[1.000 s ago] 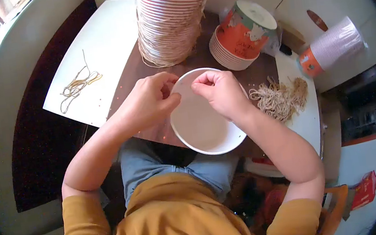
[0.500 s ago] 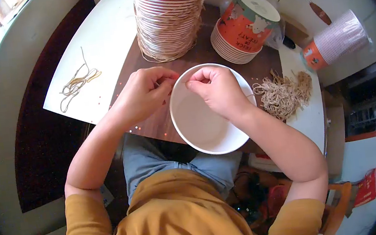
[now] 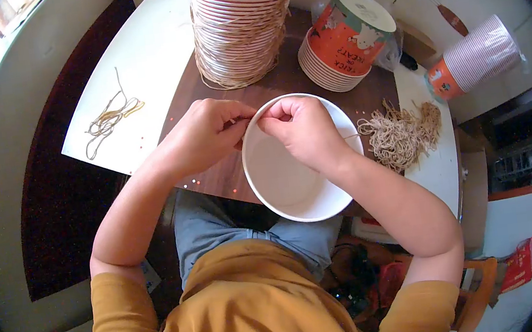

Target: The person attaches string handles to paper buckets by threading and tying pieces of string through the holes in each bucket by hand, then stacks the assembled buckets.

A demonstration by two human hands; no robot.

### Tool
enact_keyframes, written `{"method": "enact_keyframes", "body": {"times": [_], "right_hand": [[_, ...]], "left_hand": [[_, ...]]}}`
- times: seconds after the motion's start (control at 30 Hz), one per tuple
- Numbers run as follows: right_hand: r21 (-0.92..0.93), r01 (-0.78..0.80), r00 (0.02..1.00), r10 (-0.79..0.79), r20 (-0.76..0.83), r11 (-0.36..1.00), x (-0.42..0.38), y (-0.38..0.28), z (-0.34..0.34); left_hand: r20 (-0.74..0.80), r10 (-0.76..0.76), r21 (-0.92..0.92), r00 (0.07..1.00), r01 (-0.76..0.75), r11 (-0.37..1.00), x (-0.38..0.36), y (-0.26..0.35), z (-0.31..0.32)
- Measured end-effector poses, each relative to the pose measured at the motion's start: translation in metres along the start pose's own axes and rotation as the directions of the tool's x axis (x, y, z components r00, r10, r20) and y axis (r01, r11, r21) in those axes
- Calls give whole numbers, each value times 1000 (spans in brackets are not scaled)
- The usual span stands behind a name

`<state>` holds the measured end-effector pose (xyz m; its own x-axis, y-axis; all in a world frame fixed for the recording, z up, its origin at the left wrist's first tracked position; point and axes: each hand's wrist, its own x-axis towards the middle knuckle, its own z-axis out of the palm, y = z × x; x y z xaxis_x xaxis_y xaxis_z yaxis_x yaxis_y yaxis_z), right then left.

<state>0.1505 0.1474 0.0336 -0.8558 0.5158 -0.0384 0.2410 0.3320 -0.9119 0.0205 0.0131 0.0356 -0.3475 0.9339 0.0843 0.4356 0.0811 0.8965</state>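
White tub (image 3: 287, 173), one, left hand (image 3: 206, 135), right hand (image 3: 308, 129) at rim (image 3: 312, 219) (each grip pinched closed)

Bucket (image 3: 300, 175) between cord bundle (image 3: 111, 120) and cord pile (image 3: 401, 133)

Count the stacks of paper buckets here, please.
3: the tall stack at top centre, the shorter stack to its right, and the tilted plastic-wrapped stack farther right. The tall one runs out of frame; others may be hidden.

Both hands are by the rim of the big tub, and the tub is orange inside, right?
Not quite: the tub is white inside, not orange, as the head view shows. The left hand and right hand are by its rim.
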Motion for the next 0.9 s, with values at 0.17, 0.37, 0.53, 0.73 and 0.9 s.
{"method": "enact_keyframes", "body": {"times": [0.17, 0.37, 0.53, 0.73, 0.9], "right_hand": [[-31, -46, 999, 45, -23, 998, -4, -1, -3], [-53, -67, 996, 63, -64, 996, -10, 1, -10], [-42, -29, 998, 27, -62, 999, -9, 4, -5], [-48, -24, 997, 21, -76, 999, -8, 3, -4], [-58, -39, 996, 34, -78, 998, -7, 4, -1]], "left_hand": [[67, -83, 4, 994, 83, 997, -3, 22, -7], [62, -99, 46, 993, 96, 994, -3, 15, -6], [69, -89, 15, 994, 88, 996, -3, 17, -5], [58, -43, 87, 997, 37, 996, -2, 17, -5], [38, -8, 87, 999, 4, 996, -1, 18, -3]]}}
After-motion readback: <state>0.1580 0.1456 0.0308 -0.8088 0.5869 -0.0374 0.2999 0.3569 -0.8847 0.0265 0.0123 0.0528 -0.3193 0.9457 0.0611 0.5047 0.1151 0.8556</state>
